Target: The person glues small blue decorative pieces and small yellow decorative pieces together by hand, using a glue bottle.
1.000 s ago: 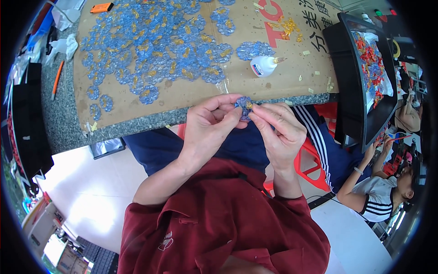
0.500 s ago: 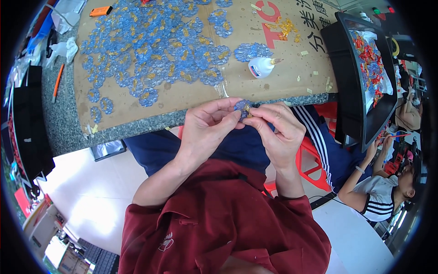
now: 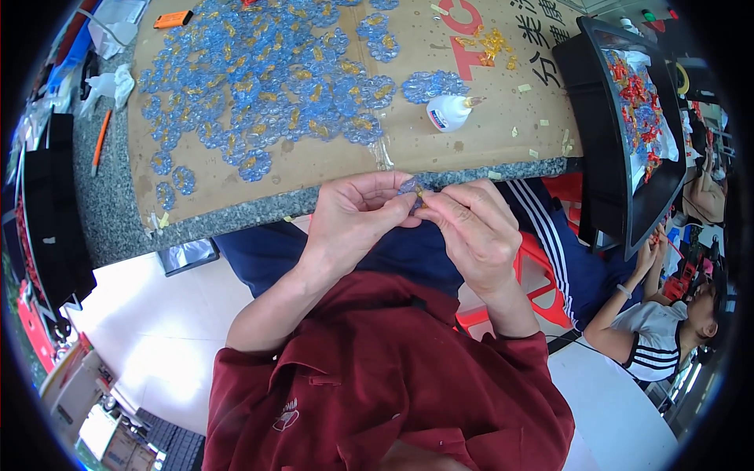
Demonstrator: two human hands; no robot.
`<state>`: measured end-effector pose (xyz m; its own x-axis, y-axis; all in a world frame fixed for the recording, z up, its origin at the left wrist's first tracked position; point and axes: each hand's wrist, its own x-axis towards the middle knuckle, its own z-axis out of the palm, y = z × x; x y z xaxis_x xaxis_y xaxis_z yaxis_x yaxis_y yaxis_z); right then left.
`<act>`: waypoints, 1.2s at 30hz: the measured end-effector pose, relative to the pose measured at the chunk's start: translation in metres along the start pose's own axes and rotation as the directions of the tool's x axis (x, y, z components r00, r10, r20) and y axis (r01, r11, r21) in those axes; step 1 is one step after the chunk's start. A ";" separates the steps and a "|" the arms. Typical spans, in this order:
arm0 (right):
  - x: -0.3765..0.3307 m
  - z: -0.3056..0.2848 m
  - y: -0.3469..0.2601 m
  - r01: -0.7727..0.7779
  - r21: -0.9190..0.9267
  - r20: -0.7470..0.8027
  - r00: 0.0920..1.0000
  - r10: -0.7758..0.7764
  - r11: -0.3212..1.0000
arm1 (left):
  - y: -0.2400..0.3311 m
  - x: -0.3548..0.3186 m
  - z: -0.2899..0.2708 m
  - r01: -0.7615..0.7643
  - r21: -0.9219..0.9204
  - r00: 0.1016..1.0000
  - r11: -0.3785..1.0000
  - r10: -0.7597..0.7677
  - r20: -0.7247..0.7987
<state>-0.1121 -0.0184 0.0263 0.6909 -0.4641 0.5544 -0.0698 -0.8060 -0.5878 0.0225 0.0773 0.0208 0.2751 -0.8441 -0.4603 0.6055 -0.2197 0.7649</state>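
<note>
pinching one blue flower between left grip and right grip, by the near edge of the tabletop
clamped at its rim by the left, thumb to fingers, and at one yellow piece in its middle by the right; probably light, stiff and slick, perhaps brittle at the thin petals, so best taken by the rim, pressing gently. counting outward: one white bottle, one cardboard sheet, one black tray, one orange pen and one orange box, with more blue flowers and loose yellow pieces too overlapped to count.
</note>
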 end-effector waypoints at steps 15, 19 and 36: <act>0.001 0.002 0.000 0.090 -0.102 0.014 0.996 -0.089 0.991 | 0.003 0.001 0.001 -0.057 0.103 0.998 0.993 0.052 0.042; 0.001 -0.001 -0.002 0.129 -0.136 0.063 0.991 -0.122 0.982 | 0.010 0.000 0.001 0.005 0.036 0.998 0.999 -0.007 0.055; 0.002 0.009 -0.006 0.157 -0.182 0.063 0.987 -0.148 0.971 | 0.000 0.003 0.003 -0.038 0.051 0.998 0.998 0.040 -0.054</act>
<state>-0.1039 -0.0117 0.0261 0.7375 -0.3157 0.5970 -0.0902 -0.9221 -0.3762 0.0217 0.0734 0.0207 0.3395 -0.8244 -0.4529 0.5560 -0.2125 0.8036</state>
